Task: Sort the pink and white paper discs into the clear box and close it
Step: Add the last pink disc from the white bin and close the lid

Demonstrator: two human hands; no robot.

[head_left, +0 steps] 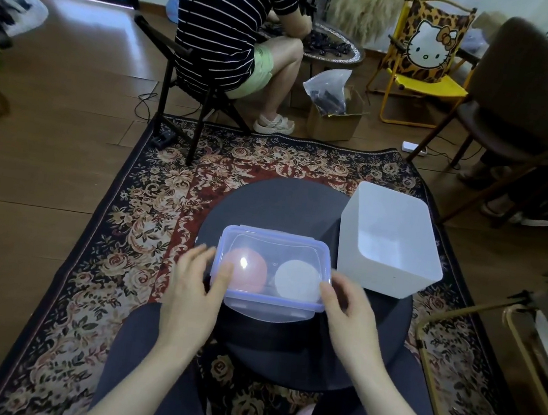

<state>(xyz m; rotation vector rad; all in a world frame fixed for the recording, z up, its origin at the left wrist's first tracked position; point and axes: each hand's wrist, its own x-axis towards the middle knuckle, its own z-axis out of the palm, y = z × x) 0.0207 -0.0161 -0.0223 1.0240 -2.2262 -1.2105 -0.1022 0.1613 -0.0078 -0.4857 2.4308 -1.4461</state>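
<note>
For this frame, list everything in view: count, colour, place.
clear box: 1, clear with blue-edged lid on, near side of table
pink disc: 1 stack, pink, left in box
white disc: 1 stack, white, right in box
white bin: 1, white, open, table's right edge
table: 1, black, round, on rug
rug: 1, floral red and black, floor
person: 1, striped shirt, seated behind
cardboard box: 1, brown, holds plastic bag, floor
folding chair: 1, yellow, cat print, back right
brown chair: 1, far right
left hand: 1, fingers at box's left end
right hand: 1, at box's right end
</note>
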